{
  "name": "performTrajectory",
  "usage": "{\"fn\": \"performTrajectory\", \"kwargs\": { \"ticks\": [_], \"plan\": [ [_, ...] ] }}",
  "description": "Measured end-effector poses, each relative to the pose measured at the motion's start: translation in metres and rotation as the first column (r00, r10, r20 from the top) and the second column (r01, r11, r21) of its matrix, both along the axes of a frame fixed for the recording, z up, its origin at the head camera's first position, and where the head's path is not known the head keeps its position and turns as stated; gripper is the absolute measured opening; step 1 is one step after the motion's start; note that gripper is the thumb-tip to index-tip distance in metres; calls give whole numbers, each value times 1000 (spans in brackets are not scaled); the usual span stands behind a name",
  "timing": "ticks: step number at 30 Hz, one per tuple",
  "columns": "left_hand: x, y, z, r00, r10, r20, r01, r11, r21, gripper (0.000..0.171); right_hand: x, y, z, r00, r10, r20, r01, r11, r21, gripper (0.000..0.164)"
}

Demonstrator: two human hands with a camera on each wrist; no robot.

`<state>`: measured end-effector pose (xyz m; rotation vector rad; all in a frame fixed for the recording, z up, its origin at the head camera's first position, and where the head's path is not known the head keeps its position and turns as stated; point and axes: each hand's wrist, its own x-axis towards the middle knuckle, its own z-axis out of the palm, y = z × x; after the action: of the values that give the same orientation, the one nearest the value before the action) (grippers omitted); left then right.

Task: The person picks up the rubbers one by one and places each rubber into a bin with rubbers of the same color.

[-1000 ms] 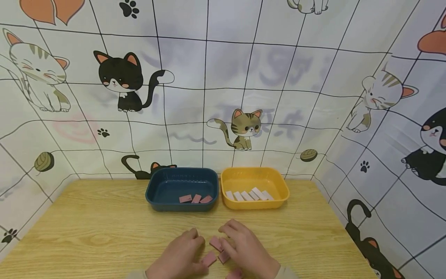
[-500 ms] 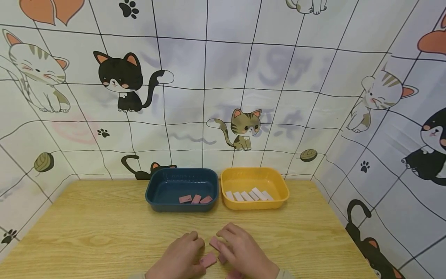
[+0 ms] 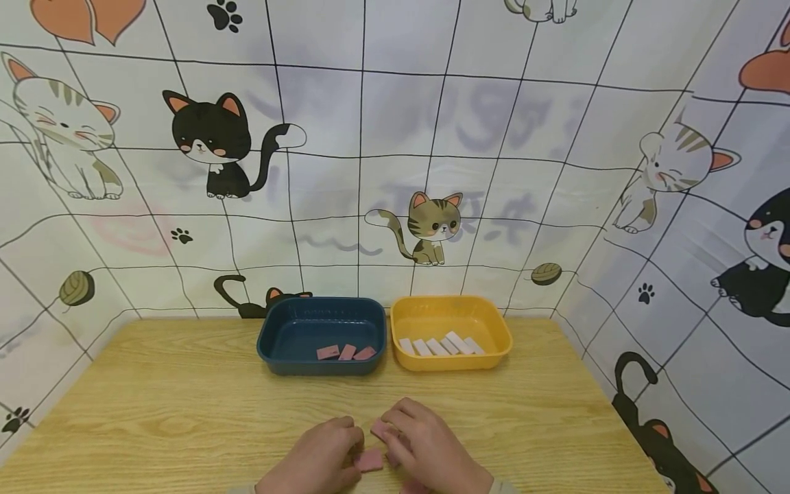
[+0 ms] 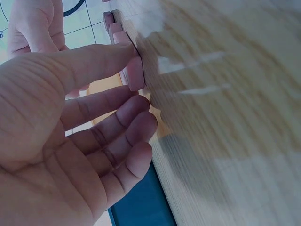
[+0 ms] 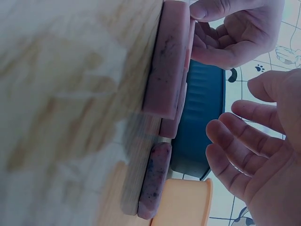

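My left hand (image 3: pixel 321 454) pinches the near-left end of a small pink rectangular block (image 3: pixel 370 460) on the table, thumb on one side and index finger on the other. In the left wrist view, that pink block (image 4: pixel 135 75) shows at the thumb tip, with the other fingers loosely bent below. My right hand (image 3: pixel 428 446) hovers over more pink blocks, partly covering one pink block (image 3: pixel 378 429). From the right wrist view, the right hand (image 5: pixel 254 141) has relaxed, spread fingers, apart from the dark-speckled pink block (image 5: pixel 154 181) and the larger-looking pink block (image 5: pixel 165 61).
A dark blue tray (image 3: pixel 321 368) at the back of the wooden table (image 3: pixel 185 405) holds three pink blocks (image 3: pixel 348 352). Beside it, a yellow tray (image 3: pixel 453 366) holds a row of several white blocks (image 3: pixel 437 346). A cat-patterned curtain (image 3: pixel 333 178) stands behind.
The pink block at my left hand has turned slightly, its edges now more level. My right hand has shifted a little left and nearer, covering more of the blocks.
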<state>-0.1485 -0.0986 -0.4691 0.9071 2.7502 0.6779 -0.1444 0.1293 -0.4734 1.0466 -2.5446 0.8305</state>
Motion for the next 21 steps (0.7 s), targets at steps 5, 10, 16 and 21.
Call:
{"fn": "performTrajectory", "kwargs": {
  "ticks": [5, 10, 16, 21],
  "plan": [
    [0, 0, 2, 1000, -14, 11, 14, 1000, -14, 15, 0, 0, 0, 1000, -4, 5, 4, 1000, 17, 12],
    [0, 0, 1, 1000, -21, 15, 21, 1000, -11, 14, 0, 0, -1, 1000, -5, -9, 5, 1000, 28, 11],
    [-2, -1, 0, 999, -41, -2, 41, 999, 15, 15, -1, -2, -1, 1000, -7, -15, 7, 1000, 29, 11],
    [-1, -4, 0, 998, -51, -21, 52, 997, 53, 19, 0, -3, 0, 1000, -10, -11, 10, 1000, 30, 10]
  ]
}}
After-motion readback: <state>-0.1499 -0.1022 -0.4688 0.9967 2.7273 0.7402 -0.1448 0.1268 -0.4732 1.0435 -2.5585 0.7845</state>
